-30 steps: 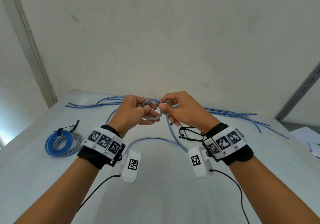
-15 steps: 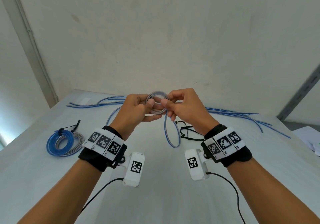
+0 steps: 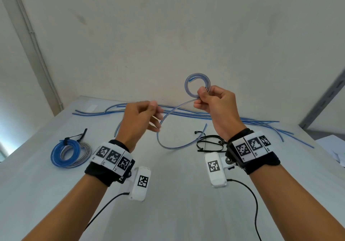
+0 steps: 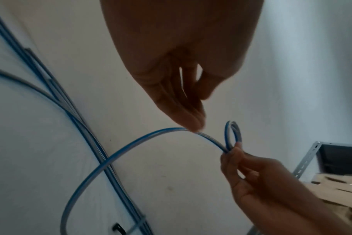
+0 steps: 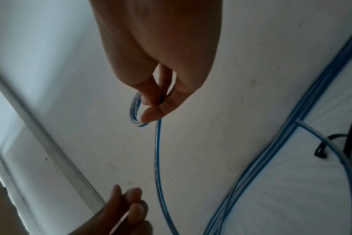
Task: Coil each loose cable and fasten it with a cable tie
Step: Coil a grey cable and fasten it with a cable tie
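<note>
My left hand is lower and nearer me, fingers half curled; in the left wrist view its fingertips touch the free run of the blue-striped cable, but a blurred head view means I can't tell whether it pinches or just guides it. My right hand is higher and further out, thumb and forefinger pinching the small coil at its lower edge, coil upright against the wall.

Key relation: the cable's loose run leaves the coil at the right hand's pinch, slopes down-left past the left hand's fingertips, then sags in a wide loop over the tabletop, with its free end curling up again below the right hand. So the slack lies left of and below the coil, and the left hand is the nearer one to feed it. My guess at the next move is to bring another turn up to the pinch. Risk as I judge it: the coil springs open if the pinch loosens.

Counts, near to far:
- 1 finished bundle at left on the tabletop, blue and grey rings; the black cable tie on it is fastened, tail sticking up.
- a tangle of spare black cable ties under my right wrist; too tangled to count.
- 1 cable in hand, partly coiled.
- loose cables along the far edge by the wall, several, overlapping; can't count them exactly.
</note>
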